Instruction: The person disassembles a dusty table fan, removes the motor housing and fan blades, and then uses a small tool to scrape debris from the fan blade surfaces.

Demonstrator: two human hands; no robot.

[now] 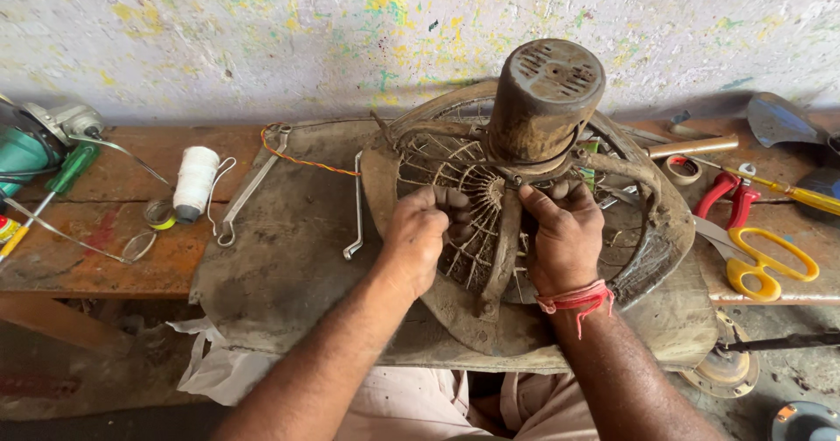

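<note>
A dirty old fan lies face down on a grey cloth-covered board. Its rusty brown motor housing stands upright above the wire guard and the round frame. My left hand is closed on the wire guard just left of the motor's support arm. My right hand, with a red thread around its wrist, grips the frame just below the motor. Both hands sit close together.
Two spanners lie on the cloth at left, beside a white thread spool and a green screwdriver. Yellow scissors, red pliers, a tape roll and a yellow screwdriver lie right. A speckled wall stands behind.
</note>
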